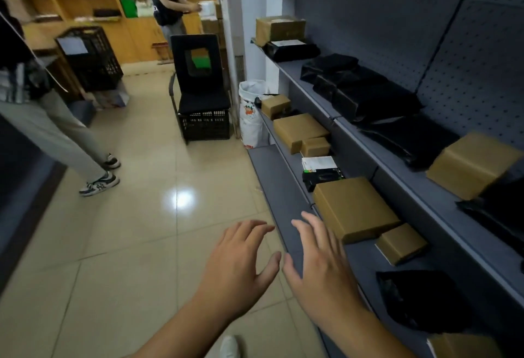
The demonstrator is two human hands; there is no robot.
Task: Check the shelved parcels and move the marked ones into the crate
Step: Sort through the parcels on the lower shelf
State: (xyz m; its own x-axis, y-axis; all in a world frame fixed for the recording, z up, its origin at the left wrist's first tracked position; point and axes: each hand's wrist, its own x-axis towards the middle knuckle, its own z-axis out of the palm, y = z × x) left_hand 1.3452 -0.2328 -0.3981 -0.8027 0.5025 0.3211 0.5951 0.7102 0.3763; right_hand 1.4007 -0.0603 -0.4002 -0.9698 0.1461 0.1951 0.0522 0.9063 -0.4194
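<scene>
Grey metal shelves (286,187) run along the right and carry brown cardboard parcels and black plastic mailers. A large brown parcel (354,208) lies on the lower shelf just beyond my right hand (320,261), with a small brown parcel (401,242) beside it. My right hand hovers over the shelf edge with fingers spread, holding nothing. My left hand (241,261) is held out over the floor, fingers spread and empty. A black plastic crate (205,125) sits under a black chair (198,74) further down the aisle. Another black crate (90,57) stands at the back left.
A person in light trousers (56,130) stands at the left. Another person (167,3) stands by wooden shelving at the back. A white sack (251,113) leans at the shelf end. Tiled floor (141,215) stretches between me and the chair.
</scene>
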